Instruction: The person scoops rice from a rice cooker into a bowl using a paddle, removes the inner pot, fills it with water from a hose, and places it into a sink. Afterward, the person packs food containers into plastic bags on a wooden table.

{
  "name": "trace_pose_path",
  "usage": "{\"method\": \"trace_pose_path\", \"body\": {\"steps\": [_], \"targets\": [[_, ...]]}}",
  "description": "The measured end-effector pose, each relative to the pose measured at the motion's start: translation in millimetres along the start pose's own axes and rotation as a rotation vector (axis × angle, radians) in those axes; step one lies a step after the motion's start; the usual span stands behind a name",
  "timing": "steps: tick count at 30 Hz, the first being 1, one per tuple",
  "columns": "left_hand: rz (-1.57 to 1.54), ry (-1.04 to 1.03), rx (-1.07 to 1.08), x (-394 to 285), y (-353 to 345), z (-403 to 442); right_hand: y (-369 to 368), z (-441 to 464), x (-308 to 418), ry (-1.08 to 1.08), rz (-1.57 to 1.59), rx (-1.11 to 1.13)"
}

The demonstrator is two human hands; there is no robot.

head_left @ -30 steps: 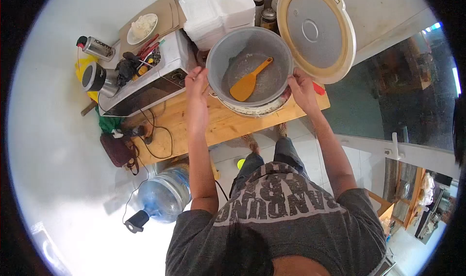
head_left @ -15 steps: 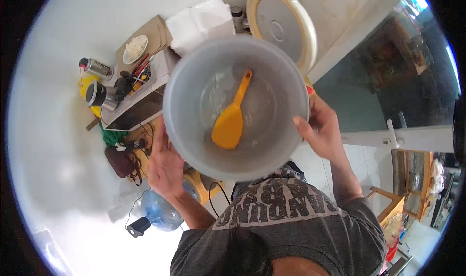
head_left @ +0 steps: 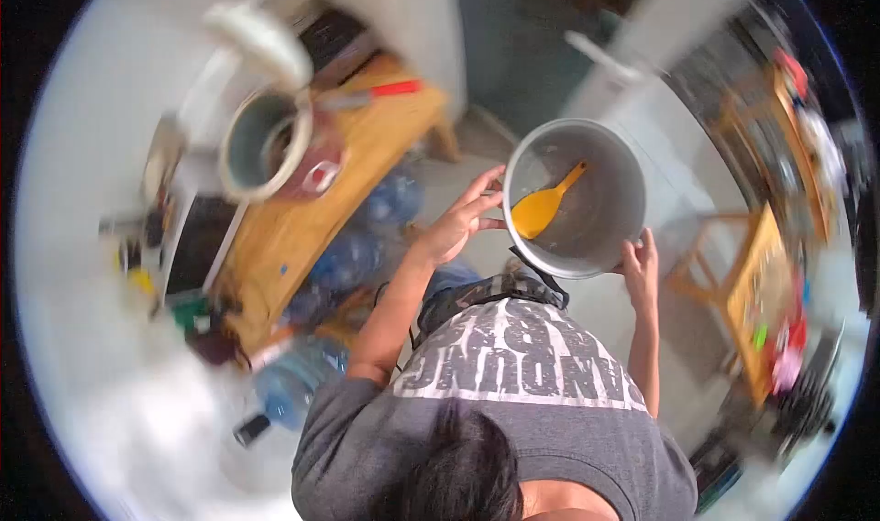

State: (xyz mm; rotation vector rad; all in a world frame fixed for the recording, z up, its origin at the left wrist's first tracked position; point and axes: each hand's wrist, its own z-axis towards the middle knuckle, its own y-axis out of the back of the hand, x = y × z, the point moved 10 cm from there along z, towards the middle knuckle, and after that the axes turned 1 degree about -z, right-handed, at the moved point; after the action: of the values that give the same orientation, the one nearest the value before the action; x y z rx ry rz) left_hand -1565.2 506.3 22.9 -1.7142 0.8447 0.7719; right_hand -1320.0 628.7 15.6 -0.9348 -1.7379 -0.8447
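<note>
A grey metal rice cooker pot is held in the air in front of my body, its opening facing me. Inside it lies a yellow rice paddle, handle toward the upper right. My left hand grips the left side of the pot with fingers spread along its outer wall. At the lower right rim, my right hand holds the pot, thumb on the edge and most fingers hidden. The rice cooker body, reddish with a cream rim and its lid raised, stands to the left, blurred.
A wooden table runs along the left, with a red-handled tool at its far end. Large blue water bottles stand beneath and beside it. On the right is a wooden stool near shelves. A door handle shows at the top.
My view has turned right, away from the wall. The pot has moved right, farther from my head, with the paddle still inside. Both hands have stayed on it. The rice cooker body has come into view.
</note>
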Motion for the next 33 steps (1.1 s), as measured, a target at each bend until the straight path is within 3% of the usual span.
{"method": "trace_pose_path", "body": {"steps": [2,5,6,8,9,10,12,17,20,24,26,28,31,33], "targets": [[0.12,0.064,0.073,24.4,-56.0,30.8,77.4,-31.1,-41.2,-0.013,-0.145,-0.195],[0.287,0.162,0.231,68.7,-130.9,70.1,160.9,-93.3,-86.6,-0.091,-0.1,-0.429],[0.368,0.159,0.242,78.6,-151.6,81.8,178.9,-115.2,-98.3,-0.162,0.039,-0.521],[0.437,0.1,0.284,94.4,-176.4,106.9,216.8,-157.1,-126.0,-0.224,0.033,-0.695],[0.399,0.045,0.292,83.2,-121.7,82.6,170.5,-185.0,-145.6,-0.247,-0.15,-0.785],[0.413,0.077,0.342,76.3,-140.5,82.6,184.8,-207.2,-172.1,-0.251,-0.183,-0.886],[0.44,0.133,0.365,67.3,-143.7,83.1,177.2,-241.5,-147.6,-0.321,0.026,-1.024],[0.401,0.318,0.144,56.5,-124.7,89.7,140.6,-278.5,-211.8,-0.371,0.257,-1.231],[0.501,0.267,0.145,49.0,-132.6,99.8,106.7,-297.4,-254.2,-0.489,0.45,-1.254],[0.759,0.2,0.2,33.0,-194.6,188.8,111.3,-281.0,-262.5,-0.567,0.684,-1.358],[0.824,0.057,0.211,21.6,-232.3,245.7,121.5,-262.6,-254.2,-0.578,0.728,-1.407],[0.779,0.08,0.236,26.2,-260.2,296.5,137.1,-251.6,-233.3,-0.581,0.735,-1.455],[0.926,0.117,0.33,60.4,-301.7,353.8,174.0,-238.2,-215.3,-0.516,0.689,-1.466],[1.071,0.004,0.373,98.3,-315.0,396.0,212.9,-217.9,-212.4,-0.482,0.626,-1.48]]}}
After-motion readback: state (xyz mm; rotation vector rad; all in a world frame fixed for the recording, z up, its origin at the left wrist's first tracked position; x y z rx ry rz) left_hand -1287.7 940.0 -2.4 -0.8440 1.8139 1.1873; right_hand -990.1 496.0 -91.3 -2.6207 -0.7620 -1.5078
